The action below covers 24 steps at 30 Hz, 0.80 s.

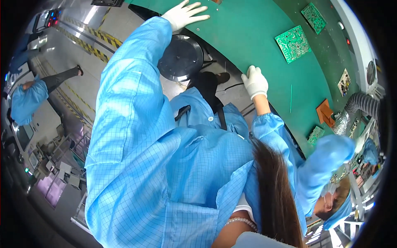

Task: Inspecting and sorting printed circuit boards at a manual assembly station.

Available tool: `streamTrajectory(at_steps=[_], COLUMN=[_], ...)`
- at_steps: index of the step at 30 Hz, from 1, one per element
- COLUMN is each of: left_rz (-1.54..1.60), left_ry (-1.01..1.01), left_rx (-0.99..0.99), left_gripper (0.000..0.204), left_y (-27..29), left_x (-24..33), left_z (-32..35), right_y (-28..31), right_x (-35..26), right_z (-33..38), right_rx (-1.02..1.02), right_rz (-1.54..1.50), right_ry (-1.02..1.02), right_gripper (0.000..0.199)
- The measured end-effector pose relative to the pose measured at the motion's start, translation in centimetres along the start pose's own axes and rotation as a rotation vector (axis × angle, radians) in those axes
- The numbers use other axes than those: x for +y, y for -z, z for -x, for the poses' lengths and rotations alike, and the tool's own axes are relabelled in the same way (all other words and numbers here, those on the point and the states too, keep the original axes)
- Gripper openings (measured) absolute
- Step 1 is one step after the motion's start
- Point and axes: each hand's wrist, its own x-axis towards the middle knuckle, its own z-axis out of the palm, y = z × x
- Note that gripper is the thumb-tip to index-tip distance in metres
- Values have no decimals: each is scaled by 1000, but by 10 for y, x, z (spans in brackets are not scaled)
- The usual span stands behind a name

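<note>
My left hand (185, 15), in a white glove, reaches to the far left part of the green bench mat (244, 37). Its fingers are spread and it holds nothing. Closer in, my right hand (255, 82) rests at the bench edge, also gloved, with its fingers curled in; no object shows in it, though its palm is hidden. To the right of both hands, a green circuit board (292, 44) lies on the mat, apart from them. A thin green strip (290, 98) is on the mat to the right of my right hand.
Below my left arm stands a round black stool (180, 58). Another circuit board (314, 18), an orange-brown piece (326, 112) and a ridged hose (364, 101) are along the right. A co-worker's blue sleeve (326, 155) reaches in there. Another person (29, 101) is far left.
</note>
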Motion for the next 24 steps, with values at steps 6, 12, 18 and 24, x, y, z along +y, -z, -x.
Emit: streamTrajectory(at_steps=[6, 12, 18, 24], left_rz=[38, 533, 797, 978], left_ry=[470, 688, 423, 769], left_rx=[156, 467, 453, 368], left_gripper=[91, 65, 68, 64], left_y=[-41, -9, -18, -46], left_x=[50, 202, 280, 257], left_z=[-12, -12, 20, 46], right_y=[-3, 4, 4, -4], right_x=[1, -14, -18, -15], right_z=[0, -9, -13, -13], right_rx=[-32, -64, -89, -5], right_rz=[65, 139, 205, 176], right_ry=[4, -17, -53, -30], right_gripper=[30, 43, 42, 40])
